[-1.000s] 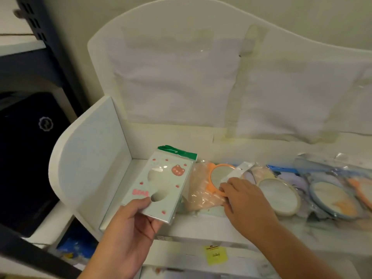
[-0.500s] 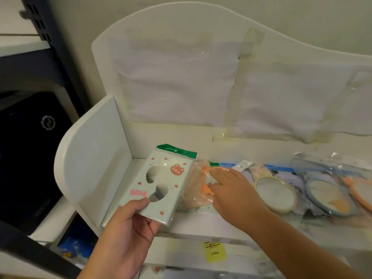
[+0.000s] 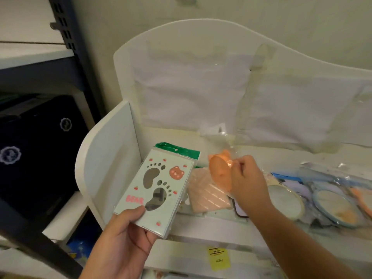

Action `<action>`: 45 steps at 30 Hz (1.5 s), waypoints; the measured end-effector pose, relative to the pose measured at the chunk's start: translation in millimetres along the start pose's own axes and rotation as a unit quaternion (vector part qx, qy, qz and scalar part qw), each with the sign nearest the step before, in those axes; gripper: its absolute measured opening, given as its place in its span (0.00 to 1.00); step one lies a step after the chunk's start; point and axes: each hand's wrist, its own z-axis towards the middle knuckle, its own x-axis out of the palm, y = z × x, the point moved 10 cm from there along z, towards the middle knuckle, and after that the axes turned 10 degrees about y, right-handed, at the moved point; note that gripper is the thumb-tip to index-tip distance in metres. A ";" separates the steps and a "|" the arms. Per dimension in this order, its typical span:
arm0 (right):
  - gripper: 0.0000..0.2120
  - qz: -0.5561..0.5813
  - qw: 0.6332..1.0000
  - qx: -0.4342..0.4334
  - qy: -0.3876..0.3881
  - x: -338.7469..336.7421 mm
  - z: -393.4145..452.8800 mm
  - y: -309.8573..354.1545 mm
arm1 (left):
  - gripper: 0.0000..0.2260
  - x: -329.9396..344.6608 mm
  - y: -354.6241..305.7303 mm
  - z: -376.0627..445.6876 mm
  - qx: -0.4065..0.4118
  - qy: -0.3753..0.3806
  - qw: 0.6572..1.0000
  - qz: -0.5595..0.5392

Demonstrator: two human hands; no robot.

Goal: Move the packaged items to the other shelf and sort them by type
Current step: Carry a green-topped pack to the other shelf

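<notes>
The mint-green pack (image 3: 155,193), printed with paw prints, a small bear face and the word BEAR, is held by its lower corner in the left hand (image 3: 124,240) — thumb on the front face, the other fingers curled under the back. It tilts up and away from that grip, its green header strip at the far end, and hangs above the left end of the white shelf (image 3: 211,224), just inside the shelf's curved side panel (image 3: 104,168).

To the right of that pack the right hand (image 3: 246,178) pinches an orange hand mirror (image 3: 220,174) in a clear bag, fingers curled round its edge. The mirror is lifted off the shelf and shows its orange back; the clear bag rises above the fingers in front of the shelf's back panel (image 3: 191,77).

Below and between the two grips a peach-coloured quilted packet (image 3: 207,194) lies flat on the shelf. Beyond the right wrist, further right, lie more bagged mirrors: a cream-rimmed round one (image 3: 285,200), partly hidden by the forearm, and next to it a blue-rimmed one (image 3: 338,206), overlapping in a loose row of crinkled plastic.

Nearer the person than the left hand's grip, a yellow price label (image 3: 218,258) sits on the front edge of a lower ledge. Left of the side panel stands a dark metal rack (image 3: 68,47) with a black box (image 3: 36,150) on it.
</notes>
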 end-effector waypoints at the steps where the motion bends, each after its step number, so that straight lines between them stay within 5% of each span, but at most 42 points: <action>1: 0.08 0.081 0.996 0.033 -0.018 -7.1 3.1 -9.8 | 0.22 0.7 2.4 0.4 -0.006 0.002 1.000 -0.002; 6: 0.05 0.402 0.882 0.241 0.045 9.1 -3.4 -68.6 | 0.17 6.2 18.7 -0.6 -0.032 -0.003 0.999 -0.007; 10: 0.11 0.618 0.749 0.209 0.119 18.1 -17.2 -70.1 | 0.15 16.1 30.3 -3.5 -0.036 -0.010 0.999 0.004; 12: 0.07 0.630 0.738 0.209 0.123 13.2 -26.5 -75.3 | 0.16 25.6 35.8 -6.1 -0.037 -0.008 0.999 0.010; 15: 0.23 0.670 0.710 0.190 0.100 -3.9 -37.6 -78.9 | 0.20 42.6 47.4 -11.9 -0.035 -0.002 0.999 0.024; 22: 0.13 0.715 0.669 0.162 0.122 -78.7 -91.1 -91.8 | 0.34 97.8 97.0 -35.2 -0.030 0.035 0.998 0.036; 27: 0.15 0.746 0.633 0.168 0.124 -161.2 -159.6 -119.5 | 0.22 160.8 172.8 -63.4 -0.089 0.124 0.988 -0.025; 30: 0.19 0.756 0.627 0.140 0.125 -218.8 -205.1 -133.1 | 0.19 195.7 209.9 -90.2 -0.067 0.098 0.993 0.027; 34: 0.19 0.729 0.667 0.094 0.124 -299.8 -269.1 -150.1 | 0.35 257.6 274.7 -131.7 -0.093 0.131 0.986 0.032; 38: 0.17 0.712 0.694 0.072 0.079 -385.5 -319.8 -175.0 | 0.29 317.7 352.0 -167.5 -0.163 0.174 0.971 0.012; 41: 0.25 0.705 0.705 0.066 0.033 -439.0 -352.3 -213.0 | 0.21 359.8 410.9 -196.4 -0.230 0.207 0.951 0.012; 45: 0.24 0.681 0.720 0.122 -0.044 -487.5 -394.7 -275.7 | 0.19 398.0 482.2 -228.8 -0.318 0.230 0.920 0.009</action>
